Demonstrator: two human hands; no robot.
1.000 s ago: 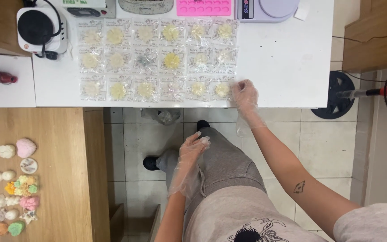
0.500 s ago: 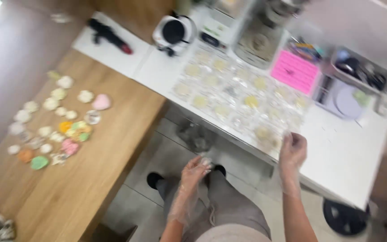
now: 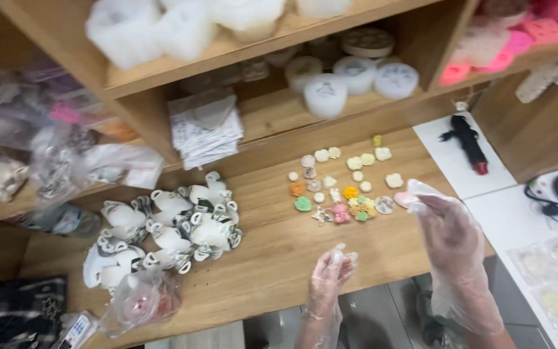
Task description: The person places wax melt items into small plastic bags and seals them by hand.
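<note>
Leftmost on the wooden counter (image 3: pixel 259 271) lies a heap of white tape dispensers (image 3: pixel 169 232), too tangled to count, with a clear bag (image 3: pixel 140 300) in front of it. Further right, the small moulded pieces (image 3: pixel 343 187) lie scattered in a loose cluster, roughly two dozen in white, yellow, orange, green and pink. Below them hangs the left hand (image 3: pixel 330 274), gloved in thin clear plastic, fingers loosely curled together and holding nothing that shows. The right hand (image 3: pixel 447 239), gloved likewise, is held flat and half open, empty, its fingertips (image 3: pixel 411 197) pointing left and up toward the cluster. The pieces lie just up and left of those fingertips, so the right hand is the nearer; the closest piece sits just beside them, not touching. Rightmost, one black tool with a red tip (image 3: pixel 467 143) lies on a white tabletop (image 3: pixel 498 220).
</note>
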